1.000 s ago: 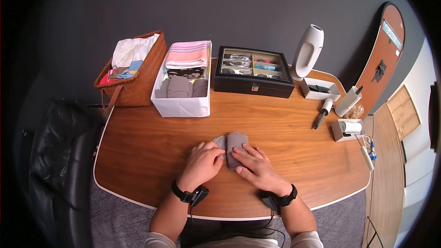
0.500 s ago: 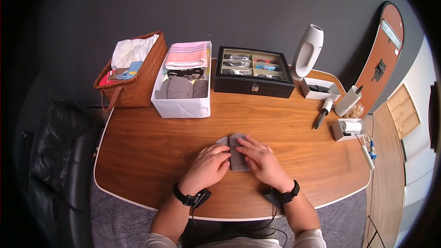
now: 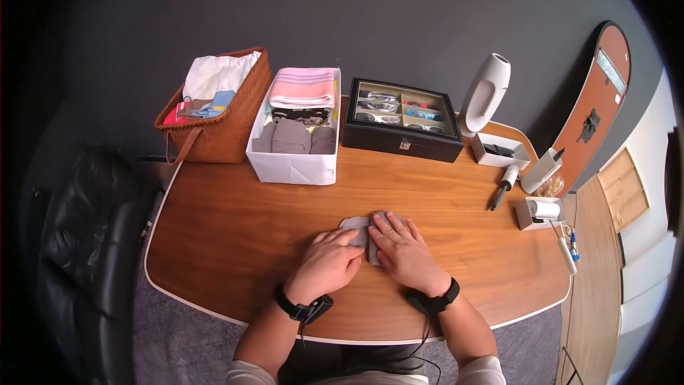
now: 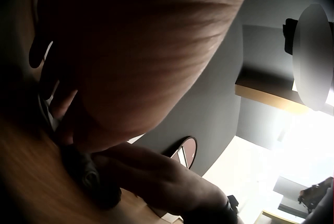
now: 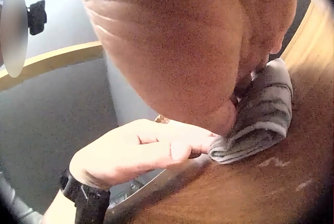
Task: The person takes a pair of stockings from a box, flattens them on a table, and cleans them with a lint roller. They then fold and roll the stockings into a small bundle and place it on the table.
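Observation:
A small folded grey cloth garment (image 3: 354, 223) lies on the wooden table, largely covered by both hands. My right hand (image 3: 406, 255) rests palm down across its right part, fingers extended. My left hand (image 3: 328, 265) touches the left part with slightly bent fingers. In the right wrist view, stacked layers of the folded cloth (image 5: 261, 122) show, with the left hand's fingertips at its near edge. The left wrist view is dark; the cloth (image 4: 88, 174) appears there below the fingers.
A white box (image 3: 293, 170) of folded clothes and a woven basket (image 3: 224, 139) with garments stand at the back left. Behind the hands is a black glasses case (image 3: 402, 144). A white vase (image 3: 486, 93), a lint roller (image 3: 504, 187) and small white trays (image 3: 529, 218) are on the right.
The right hand has flattened onto the cloth, and the left hand's fingers have spread over its left part. Both hands and the cloth have shifted slightly right; the head view has tilted a little.

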{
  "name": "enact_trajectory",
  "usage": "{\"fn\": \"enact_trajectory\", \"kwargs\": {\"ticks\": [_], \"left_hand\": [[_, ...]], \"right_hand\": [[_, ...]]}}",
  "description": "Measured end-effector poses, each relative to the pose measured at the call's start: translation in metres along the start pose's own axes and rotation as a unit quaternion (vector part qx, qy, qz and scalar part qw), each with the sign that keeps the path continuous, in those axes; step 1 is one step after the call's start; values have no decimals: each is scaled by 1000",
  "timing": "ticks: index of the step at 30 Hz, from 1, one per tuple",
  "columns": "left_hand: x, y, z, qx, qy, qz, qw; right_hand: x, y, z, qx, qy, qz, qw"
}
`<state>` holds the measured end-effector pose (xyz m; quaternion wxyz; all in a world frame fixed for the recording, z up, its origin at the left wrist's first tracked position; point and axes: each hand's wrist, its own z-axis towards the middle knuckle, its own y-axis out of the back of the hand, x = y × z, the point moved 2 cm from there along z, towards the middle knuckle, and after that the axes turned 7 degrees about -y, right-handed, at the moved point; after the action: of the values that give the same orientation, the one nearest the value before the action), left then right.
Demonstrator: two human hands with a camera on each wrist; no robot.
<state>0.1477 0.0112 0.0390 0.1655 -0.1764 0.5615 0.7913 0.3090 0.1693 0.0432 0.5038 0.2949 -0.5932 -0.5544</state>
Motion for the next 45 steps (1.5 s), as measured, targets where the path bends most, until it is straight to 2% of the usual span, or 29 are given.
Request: {"fn": "enact_trajectory", "kwargs": {"ticks": [4,8,11,14,15,17,18,21,22,25,28,29,31,34,37,38,40,43,45], "left_hand": [[-4,1,1,6,3,10,1000],[-5,2,2,14,13,6,1000],[-5,3,2,22,18,5,1000],[-3,3,2,25,24,1,999],[-2,4,2,23,29,-15,999],[3,6,3,17,42,-48,998],[3,11,4,-3,38,-54,998],[2,18,14,-79,39,-163,983],[1,18,16,-100,3,-158,982],[-4,11,20,-30,82,-226,970],[-6,7,20,-5,108,-193,975],[-4,5,19,-15,96,-168,981],[-2,1,18,-37,68,-121,990],[-9,5,17,-21,63,-81,994],[7,0,16,-97,9,-24,995],[14,0,14,-115,51,-13,992],[26,4,12,-151,132,11,980],[36,12,9,-214,175,13,961],[33,16,11,-246,138,-37,959]], "right_hand": [[2,-1,-2,-5,-11,-16,1000],[9,-10,2,-46,4,-34,998],[5,-11,2,-40,0,-16,999],[-2,2,1,-26,-5,80,996],[-10,4,0,-49,-36,170,983],[-29,8,-2,-91,-94,345,929],[-39,14,-3,-129,-132,332,925],[-41,31,-16,-116,-289,343,886],[-41,31,-20,-111,-290,329,892],[-42,7,-21,-60,-292,417,859],[-32,6,-16,-21,-308,483,819],[-29,4,-15,-11,-315,508,802],[-28,-4,-16,-27,-286,538,792],[-21,1,-15,-23,-217,594,774],[0,16,-17,10,-109,631,768],[5,17,-17,22,-68,637,768],[10,15,-17,54,-42,638,767],[10,13,-18,84,-35,604,792],[8,14,-17,108,-53,582,804]]}}
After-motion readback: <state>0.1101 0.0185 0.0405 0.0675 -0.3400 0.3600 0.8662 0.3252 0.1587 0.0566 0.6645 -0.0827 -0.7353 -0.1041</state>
